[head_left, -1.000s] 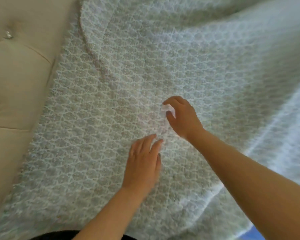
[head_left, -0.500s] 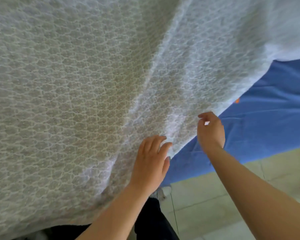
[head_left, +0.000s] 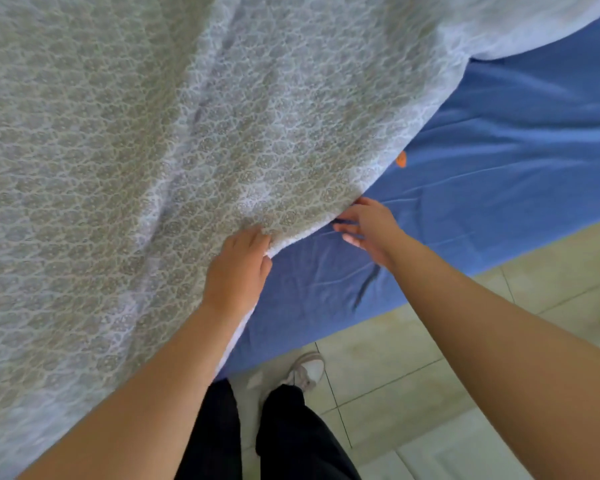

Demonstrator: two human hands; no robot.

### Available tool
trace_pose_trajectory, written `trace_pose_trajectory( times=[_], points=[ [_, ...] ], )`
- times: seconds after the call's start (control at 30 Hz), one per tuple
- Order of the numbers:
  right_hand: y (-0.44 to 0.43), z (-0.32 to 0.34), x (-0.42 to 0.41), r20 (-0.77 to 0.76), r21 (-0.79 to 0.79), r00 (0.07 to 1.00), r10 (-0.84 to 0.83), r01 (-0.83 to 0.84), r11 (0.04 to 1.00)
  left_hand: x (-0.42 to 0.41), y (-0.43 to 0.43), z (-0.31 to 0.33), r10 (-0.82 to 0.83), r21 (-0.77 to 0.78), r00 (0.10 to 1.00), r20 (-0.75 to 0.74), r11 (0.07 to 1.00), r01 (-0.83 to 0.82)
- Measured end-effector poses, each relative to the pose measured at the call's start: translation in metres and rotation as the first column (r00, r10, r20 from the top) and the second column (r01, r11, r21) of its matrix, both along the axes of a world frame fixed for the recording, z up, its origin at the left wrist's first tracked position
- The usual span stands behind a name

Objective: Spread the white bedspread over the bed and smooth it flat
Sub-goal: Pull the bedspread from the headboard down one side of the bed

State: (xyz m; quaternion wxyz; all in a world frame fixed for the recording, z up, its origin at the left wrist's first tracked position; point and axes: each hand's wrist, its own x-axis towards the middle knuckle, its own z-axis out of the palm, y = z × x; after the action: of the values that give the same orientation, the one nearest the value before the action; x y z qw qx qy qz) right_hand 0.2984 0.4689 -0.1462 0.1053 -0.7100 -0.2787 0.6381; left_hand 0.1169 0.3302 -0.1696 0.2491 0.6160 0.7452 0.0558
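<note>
The white lace-patterned bedspread (head_left: 174, 161) covers the left and upper part of the view, rumpled with long folds. Its hem runs diagonally across the blue sheet of the bed (head_left: 499, 161), which lies bare to the right. My left hand (head_left: 238, 271) is curled over the hem near the bed's near side, gripping the cloth. My right hand (head_left: 369, 226) is a little further right along the same hem. Its thumb is on top and its fingers are under the edge.
Pale floor tiles (head_left: 430, 393) lie along the bed's near side. My legs in black trousers (head_left: 284, 441) and a light shoe (head_left: 309, 370) stand beside the bed. A small orange mark (head_left: 401, 159) shows on the sheet by the hem.
The view has swung right from the padded headboard to the bedspread's free edge. Both hands moved from the middle of the cloth to its hem over the blue sheet.
</note>
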Motion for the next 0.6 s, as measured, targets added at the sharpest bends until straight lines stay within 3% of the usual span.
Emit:
trace_pose_trajectory(
  times=[0.13,0.2,0.3,0.4,0.5,0.6],
  points=[
    [0.014,0.002,-0.010,0.109,-0.096,0.988,0.109,-0.099,0.991,-0.029,0.028,0.019,0.248,-0.007,0.910,0.333,0.965,-0.261],
    [0.024,0.004,-0.025,0.146,-0.075,0.963,0.227,-0.218,0.973,-0.048,0.040,0.035,0.284,0.062,0.872,0.399,0.940,-0.334],
    [0.047,0.004,-0.044,0.259,0.155,0.960,0.103,-0.147,0.977,-0.081,0.055,0.046,0.426,0.092,0.780,0.458,0.850,-0.518],
    [0.069,0.014,-0.067,0.444,0.358,0.881,0.164,-0.342,0.869,-0.115,0.070,0.041,0.487,0.084,0.756,0.437,0.815,-0.573],
    [0.085,0.016,-0.095,0.459,0.388,0.824,0.333,-0.523,0.759,-0.131,0.079,0.033,0.375,0.259,0.896,0.236,0.865,-0.430],
    [0.079,0.001,-0.119,0.529,0.238,0.679,0.509,-0.694,0.679,-0.126,0.082,0.028,-0.027,0.384,0.999,0.039,0.923,0.010]
  ],
)
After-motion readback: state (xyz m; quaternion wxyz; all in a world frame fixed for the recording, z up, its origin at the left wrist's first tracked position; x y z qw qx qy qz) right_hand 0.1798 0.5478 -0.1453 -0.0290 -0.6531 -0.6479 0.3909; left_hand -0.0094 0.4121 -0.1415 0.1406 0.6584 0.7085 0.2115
